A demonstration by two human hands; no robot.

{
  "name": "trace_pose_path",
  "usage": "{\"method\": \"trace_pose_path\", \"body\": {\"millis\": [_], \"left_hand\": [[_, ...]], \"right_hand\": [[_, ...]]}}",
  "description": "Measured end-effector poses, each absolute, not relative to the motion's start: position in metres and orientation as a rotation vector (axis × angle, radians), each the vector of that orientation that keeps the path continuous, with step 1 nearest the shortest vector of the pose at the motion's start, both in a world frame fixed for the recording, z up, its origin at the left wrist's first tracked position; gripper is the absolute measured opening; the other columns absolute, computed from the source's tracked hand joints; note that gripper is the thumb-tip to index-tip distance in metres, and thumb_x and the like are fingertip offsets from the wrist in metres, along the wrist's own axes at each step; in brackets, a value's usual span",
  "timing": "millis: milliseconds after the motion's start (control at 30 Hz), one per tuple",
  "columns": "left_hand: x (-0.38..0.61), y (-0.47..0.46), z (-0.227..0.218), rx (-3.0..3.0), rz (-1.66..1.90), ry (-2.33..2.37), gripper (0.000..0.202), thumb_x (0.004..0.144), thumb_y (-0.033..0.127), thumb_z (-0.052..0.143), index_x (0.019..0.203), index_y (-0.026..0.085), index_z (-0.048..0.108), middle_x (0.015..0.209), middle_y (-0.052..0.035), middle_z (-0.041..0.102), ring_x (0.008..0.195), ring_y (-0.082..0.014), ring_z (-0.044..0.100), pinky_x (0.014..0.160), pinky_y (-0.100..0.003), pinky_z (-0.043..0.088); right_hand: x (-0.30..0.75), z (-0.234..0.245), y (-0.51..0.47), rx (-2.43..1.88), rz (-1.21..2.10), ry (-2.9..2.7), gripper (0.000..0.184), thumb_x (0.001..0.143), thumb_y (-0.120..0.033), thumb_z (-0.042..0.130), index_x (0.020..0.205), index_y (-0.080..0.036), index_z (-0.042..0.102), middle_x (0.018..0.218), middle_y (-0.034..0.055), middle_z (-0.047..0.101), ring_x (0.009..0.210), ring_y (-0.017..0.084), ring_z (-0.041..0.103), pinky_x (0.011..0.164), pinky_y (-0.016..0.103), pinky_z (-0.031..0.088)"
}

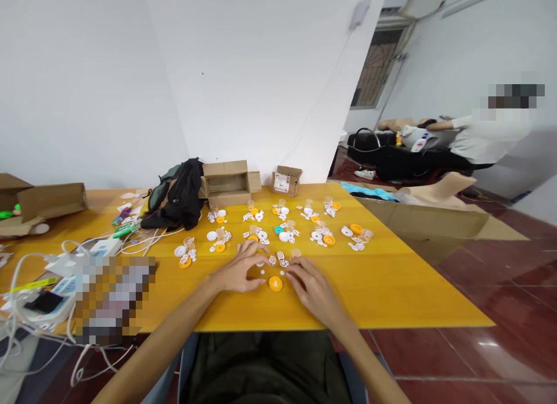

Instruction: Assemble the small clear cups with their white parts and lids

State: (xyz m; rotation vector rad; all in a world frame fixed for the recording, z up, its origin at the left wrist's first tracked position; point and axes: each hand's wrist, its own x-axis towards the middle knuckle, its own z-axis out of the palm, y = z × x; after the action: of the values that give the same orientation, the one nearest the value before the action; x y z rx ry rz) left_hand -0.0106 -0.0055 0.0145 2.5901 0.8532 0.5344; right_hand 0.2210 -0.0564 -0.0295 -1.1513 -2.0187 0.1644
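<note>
My left hand [244,269] is over the table with thumb and fingers spread apart and nothing visible between them. Its fingertips come near small white perforated plastic pieces [272,260]. On the other side of these pieces is my right hand [314,288], its fingers bent and its thumb a little apart from the index finger. A small white disc [282,273] lies close to the right thumb tip. Between my hands, nearer to me, sits a round orange plastic part [275,284] with a white centre. A clear plastic cup [296,253] stands just behind my right fingers, partly hidden.
Similar groups of clear cups, white pieces and orange rings [329,240] lie in rows across the yellow table [391,294]; one ring is teal [278,230]. Cardboard boxes [230,186] and a black bag [185,198] stand behind. Power strips [65,294] and cables are left. A person [491,134] sits far right.
</note>
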Motion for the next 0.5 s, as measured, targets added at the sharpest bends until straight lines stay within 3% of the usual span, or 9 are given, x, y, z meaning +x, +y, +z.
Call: {"method": "trace_pose_path", "body": {"millis": [233, 500], "left_hand": [[-0.0156, -0.0025, 0.0144, 2.693, 0.529, 0.874, 0.014, 0.083, 0.018, 0.064, 0.095, 0.024, 0.069, 0.127, -0.0069, 0.053, 0.125, -0.0296, 0.039, 0.106, -0.05, 0.033], [-0.015, 0.0001, 0.0106, 2.666, 0.557, 0.871, 0.013, 0.089, 0.02, 0.06, 0.087, 0.024, 0.072, 0.125, -0.0054, 0.057, 0.124, -0.0278, 0.041, 0.106, -0.049, 0.033]], "right_hand": [[0.2171, -0.0275, -0.0581, -1.174, -0.038, -2.112, 0.023, 0.096, -0.016, 0.045, 0.101, -0.024, 0.066, 0.102, 0.0086, 0.064, 0.093, 0.022, 0.064, 0.083, 0.036, 0.056], [0.2118, -0.0256, -0.0567, -1.19, -0.167, -2.161, 0.022, 0.094, -0.013, 0.047, 0.093, -0.023, 0.066, 0.098, 0.0092, 0.063, 0.09, 0.022, 0.063, 0.08, 0.035, 0.056]]}}
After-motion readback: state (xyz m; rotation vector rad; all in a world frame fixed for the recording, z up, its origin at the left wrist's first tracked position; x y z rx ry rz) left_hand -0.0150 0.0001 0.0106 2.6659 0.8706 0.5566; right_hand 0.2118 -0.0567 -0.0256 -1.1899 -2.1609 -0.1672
